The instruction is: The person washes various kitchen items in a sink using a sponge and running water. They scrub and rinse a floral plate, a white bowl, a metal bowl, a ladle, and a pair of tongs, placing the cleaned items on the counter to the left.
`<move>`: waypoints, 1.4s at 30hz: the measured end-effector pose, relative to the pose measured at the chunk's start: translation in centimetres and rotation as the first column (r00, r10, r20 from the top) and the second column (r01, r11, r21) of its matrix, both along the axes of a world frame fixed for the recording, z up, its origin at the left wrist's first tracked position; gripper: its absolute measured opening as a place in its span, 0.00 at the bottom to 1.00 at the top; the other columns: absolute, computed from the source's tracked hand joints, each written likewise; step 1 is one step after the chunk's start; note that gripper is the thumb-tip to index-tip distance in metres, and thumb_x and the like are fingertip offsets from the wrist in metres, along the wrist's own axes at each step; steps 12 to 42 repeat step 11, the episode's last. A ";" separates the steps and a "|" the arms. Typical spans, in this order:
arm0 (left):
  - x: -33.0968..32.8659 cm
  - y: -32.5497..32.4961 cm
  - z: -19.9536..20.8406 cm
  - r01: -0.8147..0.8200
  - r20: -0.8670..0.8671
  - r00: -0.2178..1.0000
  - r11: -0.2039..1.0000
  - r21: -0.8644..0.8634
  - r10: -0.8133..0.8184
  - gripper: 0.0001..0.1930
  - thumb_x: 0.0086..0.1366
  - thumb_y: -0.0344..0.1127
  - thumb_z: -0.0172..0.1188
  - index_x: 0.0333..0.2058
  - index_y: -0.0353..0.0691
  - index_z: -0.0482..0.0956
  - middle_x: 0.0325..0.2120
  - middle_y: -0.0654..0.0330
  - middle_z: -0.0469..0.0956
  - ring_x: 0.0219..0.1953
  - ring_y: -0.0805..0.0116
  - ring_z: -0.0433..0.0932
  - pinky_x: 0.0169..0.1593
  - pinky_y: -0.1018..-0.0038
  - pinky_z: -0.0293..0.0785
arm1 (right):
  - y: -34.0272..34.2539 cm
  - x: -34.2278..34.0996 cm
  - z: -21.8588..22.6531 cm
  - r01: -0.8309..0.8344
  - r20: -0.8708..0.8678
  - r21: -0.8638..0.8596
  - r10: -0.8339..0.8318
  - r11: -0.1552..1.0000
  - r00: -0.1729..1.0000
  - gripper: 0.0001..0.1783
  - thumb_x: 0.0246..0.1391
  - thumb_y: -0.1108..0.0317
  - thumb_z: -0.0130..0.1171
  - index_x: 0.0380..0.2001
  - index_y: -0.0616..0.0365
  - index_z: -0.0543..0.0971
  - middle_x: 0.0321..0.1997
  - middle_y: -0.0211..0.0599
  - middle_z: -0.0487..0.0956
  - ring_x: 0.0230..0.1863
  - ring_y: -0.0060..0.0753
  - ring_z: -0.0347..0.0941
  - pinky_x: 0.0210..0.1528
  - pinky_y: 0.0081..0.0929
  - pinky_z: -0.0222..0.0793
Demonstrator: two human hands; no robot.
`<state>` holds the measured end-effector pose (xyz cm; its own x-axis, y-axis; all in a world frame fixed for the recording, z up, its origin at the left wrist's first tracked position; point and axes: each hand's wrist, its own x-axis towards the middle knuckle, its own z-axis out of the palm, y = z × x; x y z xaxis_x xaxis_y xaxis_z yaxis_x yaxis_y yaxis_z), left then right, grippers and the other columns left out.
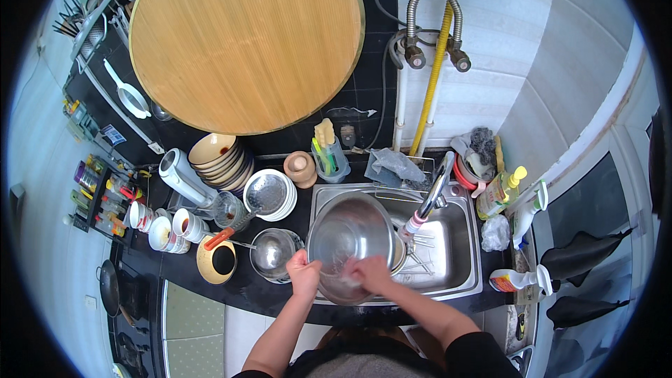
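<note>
A large stainless steel bowl [352,227] is tilted over the left part of the sink [458,266]. My left hand [304,274] is closed on its near left rim. Inside the bowl, near its lower right side, is my right hand [369,274]; motion smears its fingers, and I cannot make out whether they hold anything. The faucet [435,189] reaches over the sink just right of the bowl. Partly hidden behind the bowl and my right hand, another round vessel [399,252] and several thin utensils [418,259] are in the sink.
Left of the sink stand a metal ladle [269,253], stacked white plates [283,192], stacked bowls [220,161], an orange-handled tool [224,234] and a yellow bowl [210,266] of dark liquid. A soap bottle [500,192] and a spray bottle [521,280] are at the right.
</note>
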<state>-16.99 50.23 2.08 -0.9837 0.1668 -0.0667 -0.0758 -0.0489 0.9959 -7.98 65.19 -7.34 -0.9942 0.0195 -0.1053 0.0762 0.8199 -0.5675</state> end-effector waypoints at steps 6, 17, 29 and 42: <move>0.0 0.2 -1.2 -0.068 -0.139 0.988 0.997 -0.027 0.064 0.15 0.40 0.16 0.49 0.12 0.43 0.54 0.11 0.73 0.56 0.17 0.85 0.53 0.19 0.83 0.48 | -8.4 0.3 -5.8 0.033 -0.216 -0.620 -0.210 0.784 0.953 0.17 0.57 0.58 0.41 0.37 0.55 0.77 0.40 0.44 0.75 0.41 0.46 0.71 0.45 0.35 0.64; 0.0 -0.3 -1.0 -0.100 -0.179 0.980 0.993 -0.059 0.088 0.15 0.40 0.17 0.50 0.12 0.43 0.53 0.11 0.73 0.55 0.17 0.85 0.51 0.19 0.82 0.46 | -3.3 3.2 -1.2 0.230 -0.282 -0.129 -0.258 0.965 0.924 0.17 0.56 0.59 0.44 0.41 0.54 0.76 0.40 0.46 0.75 0.43 0.42 0.70 0.47 0.35 0.63; 0.0 -0.3 -1.0 -0.100 -0.179 0.980 0.993 -0.059 0.088 0.15 0.40 0.17 0.50 0.12 0.43 0.53 0.11 0.73 0.55 0.17 0.85 0.51 0.19 0.82 0.46 | -3.3 3.2 -1.2 0.230 -0.282 -0.129 -0.258 0.965 0.924 0.17 0.56 0.59 0.44 0.41 0.54 0.76 0.40 0.46 0.75 0.43 0.42 0.70 0.47 0.35 0.63; 0.0 -0.3 -1.0 -0.100 -0.179 0.980 0.993 -0.059 0.088 0.15 0.40 0.17 0.50 0.12 0.43 0.53 0.11 0.73 0.55 0.17 0.85 0.51 0.19 0.82 0.46 | -3.3 3.2 -1.2 0.230 -0.282 -0.129 -0.258 0.965 0.924 0.17 0.56 0.59 0.44 0.41 0.54 0.76 0.40 0.46 0.75 0.43 0.42 0.70 0.47 0.35 0.63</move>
